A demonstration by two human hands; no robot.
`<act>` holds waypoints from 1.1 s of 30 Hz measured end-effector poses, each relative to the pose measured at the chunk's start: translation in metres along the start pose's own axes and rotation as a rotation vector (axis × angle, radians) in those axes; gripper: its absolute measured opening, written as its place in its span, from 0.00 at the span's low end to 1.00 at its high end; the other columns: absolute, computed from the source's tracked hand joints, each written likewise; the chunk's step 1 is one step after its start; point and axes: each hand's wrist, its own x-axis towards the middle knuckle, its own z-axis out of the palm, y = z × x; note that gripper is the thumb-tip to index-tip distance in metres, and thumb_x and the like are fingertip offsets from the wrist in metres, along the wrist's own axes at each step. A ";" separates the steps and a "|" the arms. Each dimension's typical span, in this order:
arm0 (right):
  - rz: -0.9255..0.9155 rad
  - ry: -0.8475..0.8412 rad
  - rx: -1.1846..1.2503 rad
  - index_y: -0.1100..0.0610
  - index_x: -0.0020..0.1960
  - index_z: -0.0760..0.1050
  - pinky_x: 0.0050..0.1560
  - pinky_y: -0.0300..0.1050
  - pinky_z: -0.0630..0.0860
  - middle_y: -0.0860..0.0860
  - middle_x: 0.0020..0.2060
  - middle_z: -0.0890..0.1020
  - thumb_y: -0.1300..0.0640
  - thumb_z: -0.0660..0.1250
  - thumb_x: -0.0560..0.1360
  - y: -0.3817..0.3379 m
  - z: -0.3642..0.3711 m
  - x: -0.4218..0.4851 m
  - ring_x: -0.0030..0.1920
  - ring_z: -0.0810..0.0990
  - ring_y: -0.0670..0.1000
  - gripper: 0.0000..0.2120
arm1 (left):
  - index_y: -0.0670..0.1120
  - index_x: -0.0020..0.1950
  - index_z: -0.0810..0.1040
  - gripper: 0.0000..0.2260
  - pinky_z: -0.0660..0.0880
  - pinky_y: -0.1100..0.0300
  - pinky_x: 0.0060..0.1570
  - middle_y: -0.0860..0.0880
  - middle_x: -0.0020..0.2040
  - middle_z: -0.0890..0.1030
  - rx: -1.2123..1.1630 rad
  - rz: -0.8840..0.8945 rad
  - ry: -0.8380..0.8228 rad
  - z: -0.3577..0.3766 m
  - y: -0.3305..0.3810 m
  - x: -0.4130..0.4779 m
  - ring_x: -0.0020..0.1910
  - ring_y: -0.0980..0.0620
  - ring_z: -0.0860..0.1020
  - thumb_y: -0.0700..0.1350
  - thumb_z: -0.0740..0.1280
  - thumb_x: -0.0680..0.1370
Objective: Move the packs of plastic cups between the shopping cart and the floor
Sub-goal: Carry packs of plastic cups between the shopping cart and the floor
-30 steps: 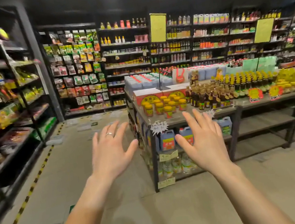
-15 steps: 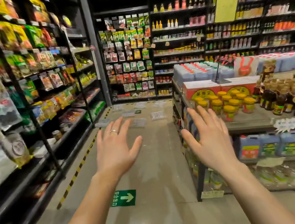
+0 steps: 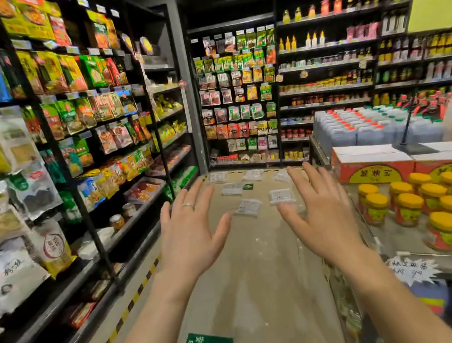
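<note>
Both the left hand (image 3: 191,237) and the right hand (image 3: 324,214) are held out with fingers spread, each grip released and holding nothing. The packs of plastic cups (image 3: 281,195), if that is what the pale, blurred packets are, lie scattered on the floor (image 3: 253,286) well ahead at the aisle's end. No shopping cart is in view. The likely risks are treading on a pack lying in the walkway, or the right arm knocking the yellow-lidded jars (image 3: 441,213) crowded near the counter (image 3: 405,249) edge beside it.

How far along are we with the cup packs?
Done: several clear packs lie scattered on the floor at the aisle's far end. In hand: nothing; the left hand and right hand are open and empty. Left: reaching those packs; no shopping cart is in view.
</note>
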 end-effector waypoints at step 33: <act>0.092 0.012 -0.115 0.44 0.78 0.54 0.75 0.55 0.49 0.50 0.78 0.56 0.38 0.58 0.79 0.061 0.320 0.437 0.78 0.52 0.55 0.31 | 0.53 0.77 0.62 0.35 0.52 0.42 0.74 0.50 0.78 0.63 -0.145 0.056 -0.064 0.324 -0.174 0.445 0.77 0.46 0.59 0.67 0.44 0.74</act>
